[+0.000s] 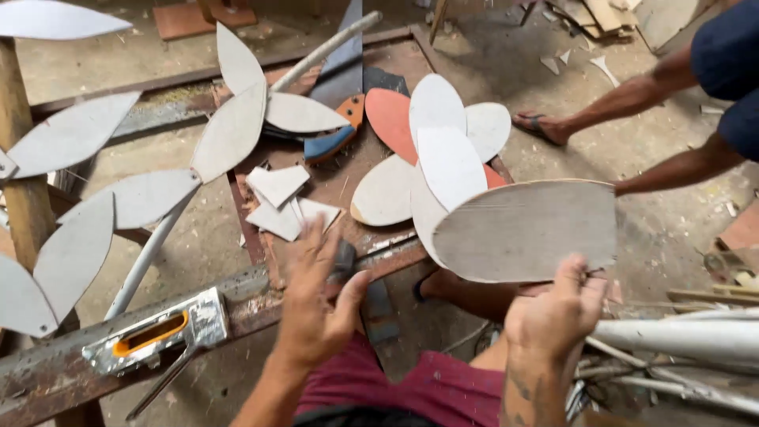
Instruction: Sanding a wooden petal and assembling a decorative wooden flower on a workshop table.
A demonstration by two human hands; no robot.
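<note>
My right hand point(557, 312) grips the lower edge of a grey leaf-shaped wooden cut-out point(526, 231), held flat in front of me. My left hand point(316, 300) is blurred and closed around a small dark object point(345, 258) just above a rusty metal beam point(237, 312). A pile of similar petal-shaped cut-outs point(443, 150), white and orange, lies on the brown work surface point(336, 178) beyond my hands. Small white offcuts point(278, 199) lie to their left.
A metal staple gun point(154, 336) rests on the beam at lower left. A post with grey leaf shapes point(75, 134) stands left. Another person's legs and sandalled foot point(541, 126) are at right. White pipes point(680, 336) lie lower right; scraps litter the floor.
</note>
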